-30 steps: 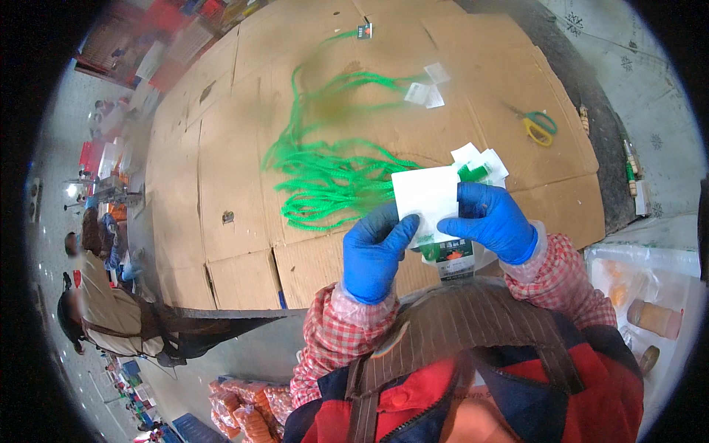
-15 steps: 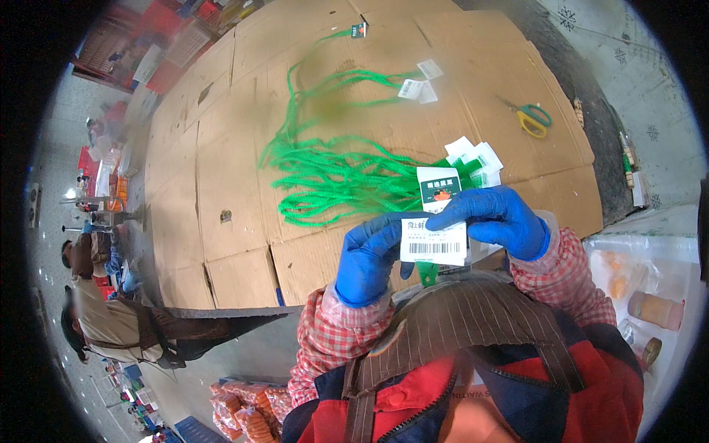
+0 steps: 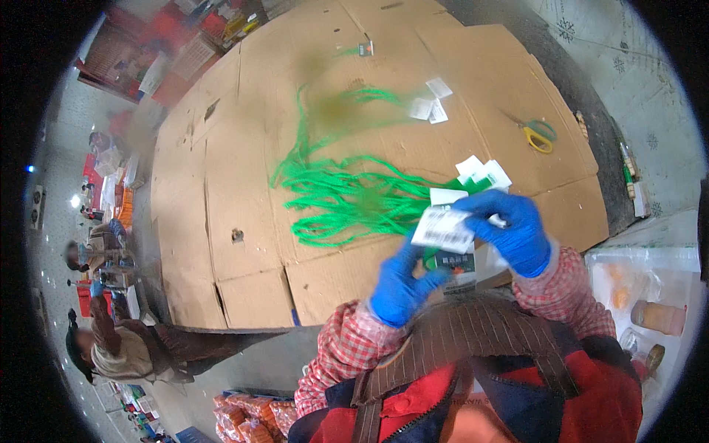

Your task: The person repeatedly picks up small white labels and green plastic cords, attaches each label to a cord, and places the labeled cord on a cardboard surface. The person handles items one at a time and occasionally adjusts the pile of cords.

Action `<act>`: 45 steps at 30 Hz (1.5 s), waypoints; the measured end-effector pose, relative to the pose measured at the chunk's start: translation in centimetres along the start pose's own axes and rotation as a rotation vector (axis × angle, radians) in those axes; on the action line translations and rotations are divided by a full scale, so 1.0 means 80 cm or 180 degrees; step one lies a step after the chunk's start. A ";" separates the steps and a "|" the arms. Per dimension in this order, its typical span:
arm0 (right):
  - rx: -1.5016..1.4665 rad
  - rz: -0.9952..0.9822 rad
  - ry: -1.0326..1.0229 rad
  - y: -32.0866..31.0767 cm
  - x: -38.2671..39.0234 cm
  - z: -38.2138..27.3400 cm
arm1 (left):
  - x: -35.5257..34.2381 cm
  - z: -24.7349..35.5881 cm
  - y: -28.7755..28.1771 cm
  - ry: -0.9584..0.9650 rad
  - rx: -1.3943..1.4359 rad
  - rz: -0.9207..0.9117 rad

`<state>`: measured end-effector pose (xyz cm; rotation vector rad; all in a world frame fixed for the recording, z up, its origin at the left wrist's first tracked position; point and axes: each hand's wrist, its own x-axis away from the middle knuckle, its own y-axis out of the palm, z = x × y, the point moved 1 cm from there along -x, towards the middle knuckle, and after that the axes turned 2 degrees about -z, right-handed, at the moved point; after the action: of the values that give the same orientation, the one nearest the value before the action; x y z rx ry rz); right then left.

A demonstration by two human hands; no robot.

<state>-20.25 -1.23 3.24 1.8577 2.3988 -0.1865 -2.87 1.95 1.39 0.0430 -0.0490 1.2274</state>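
Both of my hands wear blue gloves. My right hand pinches a white barcode label, slightly blurred and tilted. My left hand is just below and left of it, thumb and forefinger apart; the forefinger reaches up to the label's lower left edge. Under the label a dark printed tag shows, with a bit of green strap beside it. Beyond my hands lies a bundle of green mesh straps, loops to the left. Several white tags sit at its right end, partly behind my right hand.
Cardboard sheets cover the table. Yellow-and-green scissors lie at the right. Farther off are loose green straps with white tags and one dark tag. Jars stand at the lower right. A person is beyond the left edge.
My left hand has loosened from the label and dropped lower, its fingers spreading. The right hand keeps the label, now tilted and a little farther right. The view has shifted slightly.
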 end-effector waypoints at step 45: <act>0.0672 0.0944 0.0595 -0.115 -0.185 0.176 | -0.377 -0.090 -0.190 -0.0149 -0.5019 -0.0746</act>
<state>-25.41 -19.92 -8.07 2.3977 2.2499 -0.2598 1.41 -31.05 -7.74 -1.2505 -0.9981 0.6821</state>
